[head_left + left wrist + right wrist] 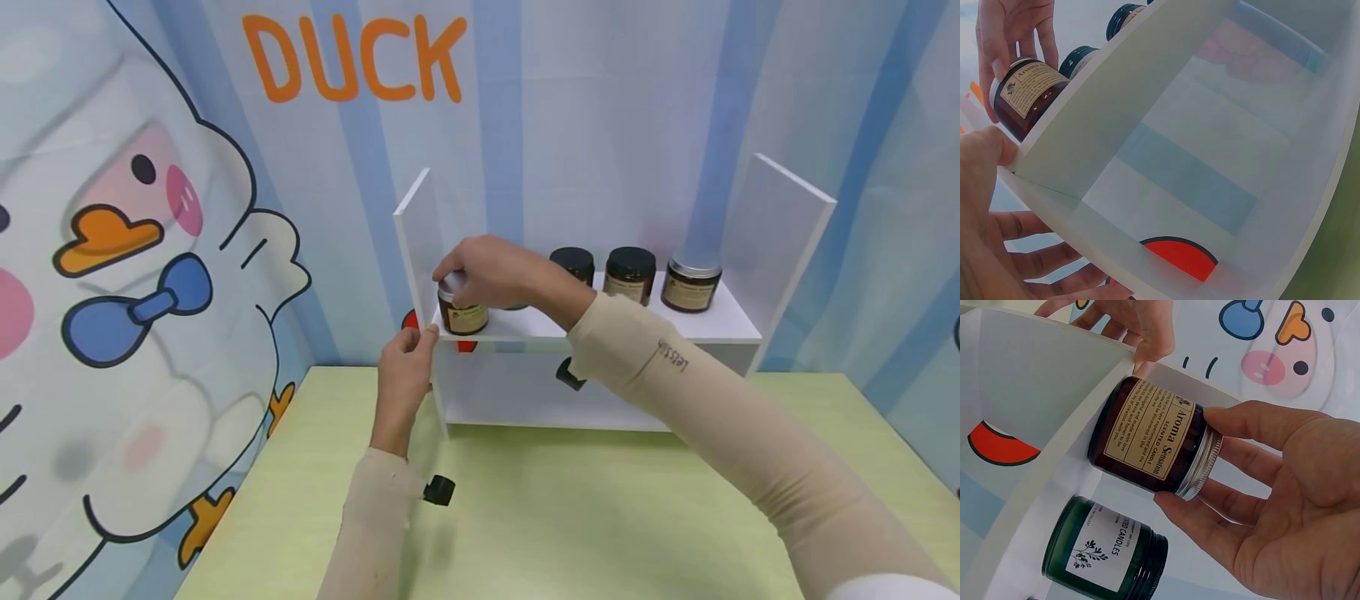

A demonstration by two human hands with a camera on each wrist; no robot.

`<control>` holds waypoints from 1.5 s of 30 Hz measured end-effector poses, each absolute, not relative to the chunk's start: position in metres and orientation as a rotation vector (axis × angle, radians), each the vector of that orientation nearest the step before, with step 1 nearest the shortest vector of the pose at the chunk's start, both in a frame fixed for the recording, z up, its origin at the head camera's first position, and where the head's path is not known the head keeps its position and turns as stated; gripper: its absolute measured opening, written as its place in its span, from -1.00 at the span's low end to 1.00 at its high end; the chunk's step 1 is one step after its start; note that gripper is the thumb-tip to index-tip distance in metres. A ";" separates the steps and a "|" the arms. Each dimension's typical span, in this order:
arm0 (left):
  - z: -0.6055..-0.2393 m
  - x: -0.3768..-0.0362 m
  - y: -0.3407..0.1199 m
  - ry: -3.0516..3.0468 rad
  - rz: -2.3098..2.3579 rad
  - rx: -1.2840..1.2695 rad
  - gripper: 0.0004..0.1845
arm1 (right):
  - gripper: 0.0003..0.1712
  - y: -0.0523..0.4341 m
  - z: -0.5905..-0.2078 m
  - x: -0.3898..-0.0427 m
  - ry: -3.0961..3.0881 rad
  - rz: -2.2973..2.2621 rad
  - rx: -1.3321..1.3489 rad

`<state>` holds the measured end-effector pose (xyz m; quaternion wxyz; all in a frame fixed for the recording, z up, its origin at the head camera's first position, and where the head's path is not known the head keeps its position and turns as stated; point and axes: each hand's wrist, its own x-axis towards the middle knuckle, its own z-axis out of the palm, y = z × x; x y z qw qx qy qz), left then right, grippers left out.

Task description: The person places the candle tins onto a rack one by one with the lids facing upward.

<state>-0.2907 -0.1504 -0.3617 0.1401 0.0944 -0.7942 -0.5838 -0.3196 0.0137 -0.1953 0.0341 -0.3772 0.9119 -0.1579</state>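
A white two-tier shelf [600, 327] stands on a green table [570, 517] against the wall. At the left end of its upper board sits a brown scented-candle jar [463, 315] with a silver lid. My right hand [459, 279] grips that jar by the lid from above; thumb and fingers [1241, 422] curl round the lid rim. The jar [1147, 440] rests on the board beside the left side panel. My left hand [408, 354] pinches the shelf's front left corner, thumb [988, 150] on the board's edge. A green candle jar [1100, 553] stands just behind the brown one.
Further right on the upper board stand two black-lidded jars [573, 262] [630, 273] and a silver-lidded one [690, 285]. The lower compartment [1210, 162] holds nothing. A duck-print backdrop [135, 250] covers the wall to the left and behind.
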 end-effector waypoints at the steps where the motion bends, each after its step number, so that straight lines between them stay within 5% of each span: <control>1: -0.362 -0.291 -0.150 -2.294 -1.687 0.274 -0.50 | -0.50 0.014 -0.196 -0.320 2.805 -0.485 -1.161; 45: -0.359 -0.291 -0.151 -2.303 -1.681 0.278 -0.53 | -0.58 0.007 -0.203 -0.327 2.824 -0.579 -1.203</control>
